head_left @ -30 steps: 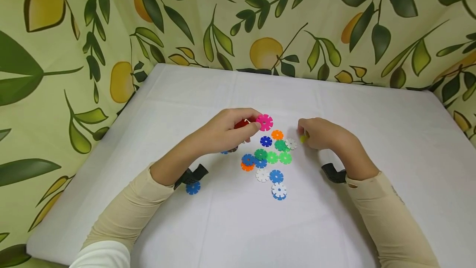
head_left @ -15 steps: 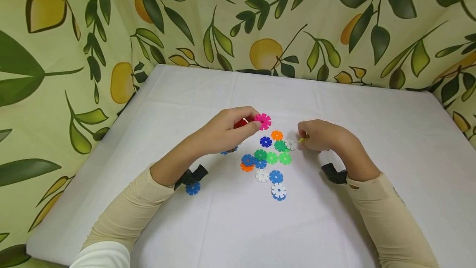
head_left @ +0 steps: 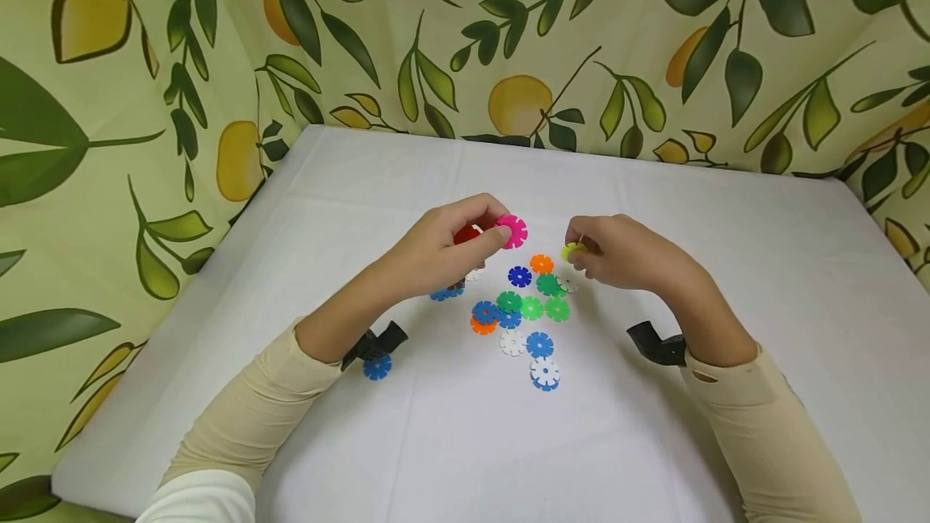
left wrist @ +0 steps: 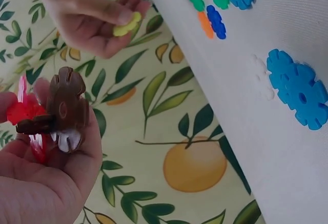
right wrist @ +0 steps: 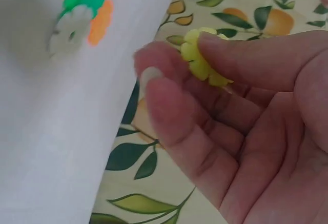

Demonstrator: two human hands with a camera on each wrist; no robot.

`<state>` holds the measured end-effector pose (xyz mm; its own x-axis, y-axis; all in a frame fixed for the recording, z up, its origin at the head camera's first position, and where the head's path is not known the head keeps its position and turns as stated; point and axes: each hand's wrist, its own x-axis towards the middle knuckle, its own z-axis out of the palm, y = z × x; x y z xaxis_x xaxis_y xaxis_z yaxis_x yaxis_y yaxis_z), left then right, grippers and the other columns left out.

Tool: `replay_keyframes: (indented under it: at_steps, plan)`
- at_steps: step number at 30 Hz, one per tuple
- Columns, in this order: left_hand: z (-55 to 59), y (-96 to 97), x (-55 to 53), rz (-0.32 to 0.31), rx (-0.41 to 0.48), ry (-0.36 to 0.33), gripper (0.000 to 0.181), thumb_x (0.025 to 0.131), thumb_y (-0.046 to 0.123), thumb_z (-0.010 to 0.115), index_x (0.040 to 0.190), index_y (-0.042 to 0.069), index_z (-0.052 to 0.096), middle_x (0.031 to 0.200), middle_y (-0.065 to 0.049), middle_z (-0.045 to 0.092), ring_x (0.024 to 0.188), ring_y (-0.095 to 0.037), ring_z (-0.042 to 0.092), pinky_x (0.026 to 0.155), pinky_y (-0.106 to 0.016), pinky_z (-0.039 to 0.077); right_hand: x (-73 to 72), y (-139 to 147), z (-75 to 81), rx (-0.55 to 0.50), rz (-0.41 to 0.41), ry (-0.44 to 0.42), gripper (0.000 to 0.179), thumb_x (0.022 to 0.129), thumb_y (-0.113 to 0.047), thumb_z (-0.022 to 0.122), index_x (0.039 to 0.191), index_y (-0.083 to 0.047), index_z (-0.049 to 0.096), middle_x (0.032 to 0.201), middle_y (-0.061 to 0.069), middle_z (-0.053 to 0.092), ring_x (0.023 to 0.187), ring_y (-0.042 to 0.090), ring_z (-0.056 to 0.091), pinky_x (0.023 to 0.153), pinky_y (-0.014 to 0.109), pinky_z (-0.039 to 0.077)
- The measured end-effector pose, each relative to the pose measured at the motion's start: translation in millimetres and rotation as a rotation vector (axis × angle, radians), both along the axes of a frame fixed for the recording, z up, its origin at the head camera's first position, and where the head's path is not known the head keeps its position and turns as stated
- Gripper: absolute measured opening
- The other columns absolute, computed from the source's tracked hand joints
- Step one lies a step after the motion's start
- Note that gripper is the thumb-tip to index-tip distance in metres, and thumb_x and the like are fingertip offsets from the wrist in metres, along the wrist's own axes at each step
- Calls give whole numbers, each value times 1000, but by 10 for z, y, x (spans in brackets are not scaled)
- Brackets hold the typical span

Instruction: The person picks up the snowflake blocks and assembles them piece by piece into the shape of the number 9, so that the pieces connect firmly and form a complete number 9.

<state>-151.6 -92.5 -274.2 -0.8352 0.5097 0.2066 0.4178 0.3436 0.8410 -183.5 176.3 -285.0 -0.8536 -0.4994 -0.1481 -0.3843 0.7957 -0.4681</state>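
My left hand (head_left: pixel 458 244) holds a joined cluster of notched plastic discs above the table. A pink disc (head_left: pixel 514 231) stands out past its thumb and index finger in the head view. In the left wrist view, a brown disc (left wrist: pixel 66 106) faces the camera, with another brown piece set crosswise and a red disc (left wrist: pixel 24 112) behind. My right hand (head_left: pixel 635 253) pinches a yellow notched disc (right wrist: pixel 202 60) between thumb and fingers, a short way right of the cluster. An orange disc (head_left: pixel 541 264) lies on the table between and below the hands.
Loose discs lie on the white table (head_left: pixel 465 458): a dark blue disc (head_left: pixel 519 277), several green ones, white ones and blue ones, some overlapping. One blue disc (head_left: pixel 377 367) lies apart under the left wrist's black camera mount (head_left: pixel 374 343). Leaf-patterned cloth (head_left: pixel 436 39) hangs behind the table.
The right hand has risen from the table with the yellow disc and moved left, closer to the left hand. The left hand has lifted slightly with its cluster.
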Motion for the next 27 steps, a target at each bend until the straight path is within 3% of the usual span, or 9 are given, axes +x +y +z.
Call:
replay_keyframes:
  at_steps: [2,5,15,21,27]
  plan:
    - [0,-4,-2,6,34,-10,13,101,22,56,109,16,65,102,-1,65,79,-20,65,60,-37,57,44,-33,40,-41,9,8,7,95,-4,66,102,-4,65,81,6,65,72,20,61,66,35,53]
    - [-4,-9,-12,2,77,-17,11,101,19,57,105,13,65,98,-2,66,82,-20,67,64,-37,57,111,-79,90,-89,42,74,7,95,-6,67,102,-6,67,80,4,65,71,19,60,64,34,53]
    - [10,-34,-40,46,68,-28,13,99,18,61,102,11,71,98,1,69,91,-20,64,70,-37,58,296,-195,195,-272,165,332,11,93,-2,70,102,-7,67,86,-3,70,77,12,65,67,30,56]
    - [20,-43,-46,21,88,-39,15,98,19,64,94,9,74,88,-1,69,85,-21,64,70,-38,55,345,-230,222,-367,229,497,19,86,3,76,101,-8,70,86,-6,69,74,5,61,68,24,55]
    - [35,-50,-52,29,95,-78,15,98,21,66,93,11,75,87,-2,70,83,-23,62,67,-37,54,347,-256,210,-431,286,572,23,82,8,78,99,-6,71,88,-5,69,73,4,58,67,17,52]
